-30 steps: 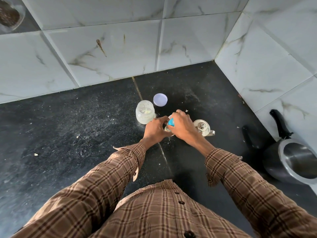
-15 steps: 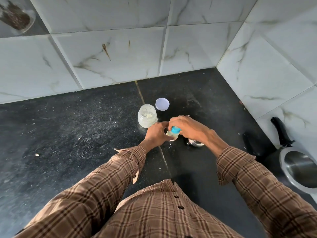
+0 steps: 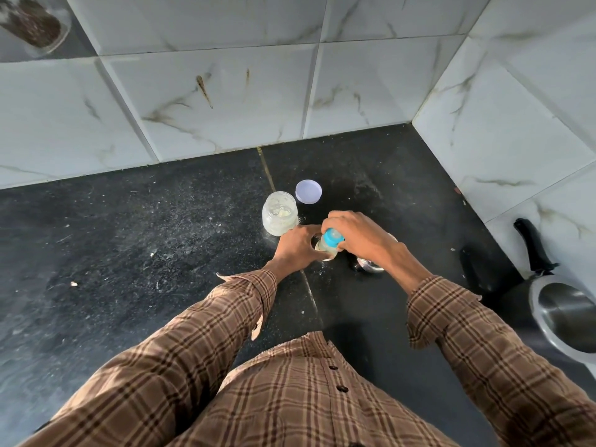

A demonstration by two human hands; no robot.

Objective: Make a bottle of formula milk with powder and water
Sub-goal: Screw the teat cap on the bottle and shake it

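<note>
A small baby bottle [image 3: 326,247] with milky liquid stands on the black counter [image 3: 129,253]. My left hand [image 3: 298,245] wraps its body. My right hand [image 3: 358,235] grips its blue teat cap [image 3: 332,237] from above. Just behind to the left stands an open clear jar [image 3: 280,213] with pale powder inside. Its white lid [image 3: 308,191] lies flat on the counter behind it. A small steel vessel [image 3: 371,265] sits under my right wrist, mostly hidden.
A steel pressure cooker [image 3: 567,317] with a black handle sits at the right edge. Marble-tiled walls [image 3: 225,91] close the back and right sides. A jar of dark grains [image 3: 32,21] shows at the top left. Powder specks dot the counter.
My right hand has shifted over the bottle's top, so more of the blue cap shows and the steel vessel is now largely hidden. My head has tilted, sliding the scene down.
</note>
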